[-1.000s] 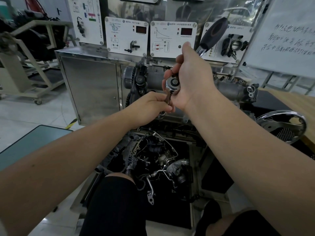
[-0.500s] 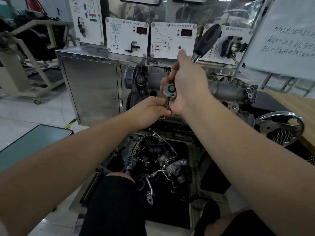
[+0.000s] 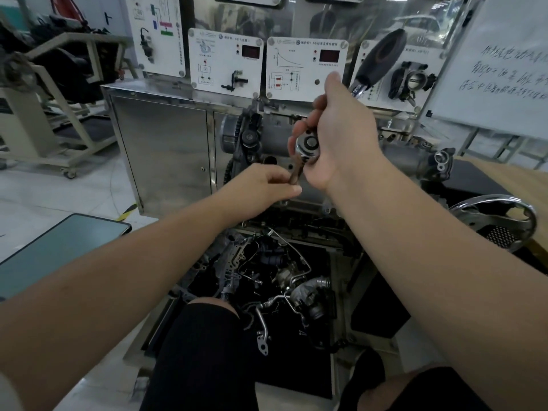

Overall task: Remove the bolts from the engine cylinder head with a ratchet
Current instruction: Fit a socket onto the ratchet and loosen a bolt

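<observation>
Under right grip (image 3: pixel 338 143), ratchet (image 3: pixel 308 145), bolt (image 3: pixel 296 173) seemingly pinched by left grip (image 3: pixel 261 191)

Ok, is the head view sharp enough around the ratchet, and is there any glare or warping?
Head view: ratchet head and both hands fairly sharp; left edge smeared; reflections wash the clear panel up top; wide-angle lens bows the forearms and cabinet edges.

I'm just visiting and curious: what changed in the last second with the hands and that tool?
Little changed. The right hand kept gripping the ratchet near its head; the left hand kept pinching the brown bolt hanging below it. Both dipped, then rose slightly.
</observation>
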A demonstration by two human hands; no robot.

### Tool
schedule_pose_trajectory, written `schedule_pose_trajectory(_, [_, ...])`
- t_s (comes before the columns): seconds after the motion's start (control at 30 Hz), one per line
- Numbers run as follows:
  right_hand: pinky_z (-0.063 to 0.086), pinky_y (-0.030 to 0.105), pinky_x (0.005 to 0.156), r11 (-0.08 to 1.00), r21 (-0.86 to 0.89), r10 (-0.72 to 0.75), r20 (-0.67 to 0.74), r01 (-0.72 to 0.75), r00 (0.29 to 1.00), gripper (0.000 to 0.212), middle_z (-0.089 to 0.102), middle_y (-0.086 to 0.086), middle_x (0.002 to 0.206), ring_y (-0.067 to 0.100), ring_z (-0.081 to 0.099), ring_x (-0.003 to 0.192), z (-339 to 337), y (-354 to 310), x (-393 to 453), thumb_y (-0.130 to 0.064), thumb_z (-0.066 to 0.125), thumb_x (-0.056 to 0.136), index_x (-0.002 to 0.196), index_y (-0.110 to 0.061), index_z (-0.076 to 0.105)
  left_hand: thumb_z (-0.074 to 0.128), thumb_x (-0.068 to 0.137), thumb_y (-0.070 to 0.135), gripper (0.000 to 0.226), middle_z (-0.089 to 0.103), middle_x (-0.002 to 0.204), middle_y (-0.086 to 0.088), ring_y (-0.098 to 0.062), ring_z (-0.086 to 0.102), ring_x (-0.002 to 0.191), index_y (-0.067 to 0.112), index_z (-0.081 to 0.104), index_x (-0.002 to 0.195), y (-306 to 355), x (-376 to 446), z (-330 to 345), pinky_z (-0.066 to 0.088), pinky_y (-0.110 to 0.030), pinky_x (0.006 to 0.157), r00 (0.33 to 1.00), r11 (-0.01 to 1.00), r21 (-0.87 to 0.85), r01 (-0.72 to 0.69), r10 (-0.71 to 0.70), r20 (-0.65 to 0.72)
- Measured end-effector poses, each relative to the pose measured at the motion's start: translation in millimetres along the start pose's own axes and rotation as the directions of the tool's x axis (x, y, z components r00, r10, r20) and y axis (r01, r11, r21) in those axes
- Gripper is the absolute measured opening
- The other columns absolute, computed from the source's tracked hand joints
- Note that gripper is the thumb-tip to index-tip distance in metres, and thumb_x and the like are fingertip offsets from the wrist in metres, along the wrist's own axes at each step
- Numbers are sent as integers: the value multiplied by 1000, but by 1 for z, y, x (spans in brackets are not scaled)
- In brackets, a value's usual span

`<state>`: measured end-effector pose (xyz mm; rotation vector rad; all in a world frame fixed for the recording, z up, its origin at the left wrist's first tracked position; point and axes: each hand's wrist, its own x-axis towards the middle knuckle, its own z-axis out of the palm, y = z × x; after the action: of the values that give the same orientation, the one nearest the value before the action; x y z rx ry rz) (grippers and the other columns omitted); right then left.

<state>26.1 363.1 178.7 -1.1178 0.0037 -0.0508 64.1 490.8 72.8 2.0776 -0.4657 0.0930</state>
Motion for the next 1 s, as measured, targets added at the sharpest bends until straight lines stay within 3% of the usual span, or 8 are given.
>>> schedule_pose_trajectory(0.07, [46,30,59,1000,-3,-5,-9,5,1000,41,46,-5,44,14,49,38,-1,1,1,-45,49,103,73,-17,50,66,71,70,42,73,91,16,5,67,84,36,74,95,-18,-3,7,53,-28,80,992,993,22,117,-116,-48])
schedule_pose_trajectory(0.17, [44,31,59,1000,-9,4,-17,-4,1000,40,46,-6,45,13,49,39,-1,1,1,-46,50,102,74,-18,50,73,61,70,42,77,95,9,-4,72,96,38,78,88,-41,-6,21,57,-31,93,966,942,-226,248,-259,-23])
schedule_pose_trajectory(0.33, [45,30,59,1000,12,4,-24,-3,1000,41,47,-6,45,14,50,39,0,4,2,-47,52,101,73,-18,52,77,63,61,23,77,97,12,-3,71,98,53,77,84,-57,-3,36,54,-25,89,965,908,-370,195,-246,-95])
schedule_pose_trajectory(0.47, [45,30,58,1000,-7,-4,-29,3,1000,40,47,-6,45,14,49,37,0,7,1,-48,53,101,74,-18,52,76,80,35,26,75,90,24,11,66,81,61,73,80,-66,0,46,47,-21,82,957,949,-285,135,-200,-210])
schedule_pose_trajectory(0.57, [45,32,59,1000,-11,-5,-37,5,999,41,46,-6,45,14,50,38,0,7,0,-49,52,101,73,-18,52,74,88,27,17,72,77,26,10,64,72,43,79,89,-71,4,53,44,-11,72,929,968,-221,117,-185,-320])
schedule_pose_trajectory(0.63, [46,33,62,1000,-7,-5,-40,5,999,42,46,-6,45,13,50,38,0,6,0,-49,52,101,72,-19,52,72,91,26,15,70,80,21,2,64,78,23,80,103,-70,5,57,40,-4,68,906,995,-41,88,-97,-411])
schedule_pose_trajectory(0.73, [46,33,61,1000,-5,-11,-22,11,1000,41,46,-5,46,14,50,38,-1,7,-2,-48,52,101,73,-18,52,70,93,20,19,69,93,1,-9,57,84,10,78,107,-64,3,62,33,-10,72,878,977,210,29,75,-474])
schedule_pose_trajectory(1.0, [48,29,51,999,9,-31,-12,31,999,40,47,-3,46,15,48,38,0,9,-6,-46,53,101,76,-15,52,71,92,15,16,67,88,-5,-11,54,78,5,79,102,-57,4,63,30,-11,70,842,958,286,8,148,-519])
